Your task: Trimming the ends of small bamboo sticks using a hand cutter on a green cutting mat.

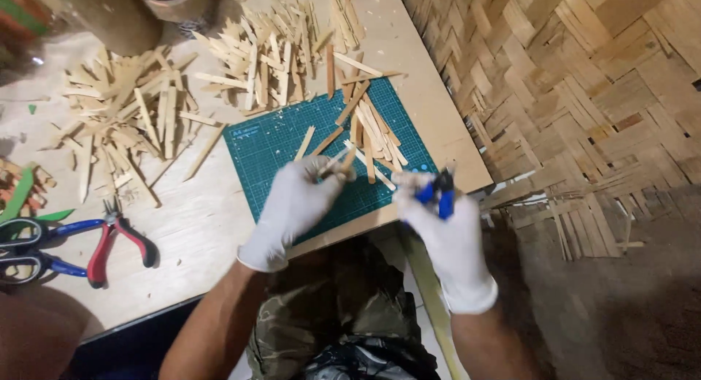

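1. Over the near edge of the pale wooden tabletop (197,227), from the head camera, I see both hands in white gloves, meeting just above the green gridded cutting mat (277,150).
2. Left hand (296,205): fingers pinched narrow around a thin pale wooden stick (337,164), which pokes out toward the right. Firm hold, I'd say.
3. Right hand (445,234): fist wrapped round small blue-handled cutting pliers (438,190); the nose points at the stick's tip. Jaws are too blurred for me to tell whether they are biting yet.
4. My read: this is the trimming step, one stick being clipped at its end. The next move calls for lining the jaws square on the stick, then a firm squeeze, the left hand bracing the stick.
5. On the mat behind the hands lies a loose heap of cut wooden sticks (372,128); two bigger heaps of stick offcuts (131,113) sit farther back, well apart from the hands.
6. Far left: red-handled pliers (117,241) and blue-handled scissors (33,241), untouched. Woven bamboo matting (584,81) fills the right side.
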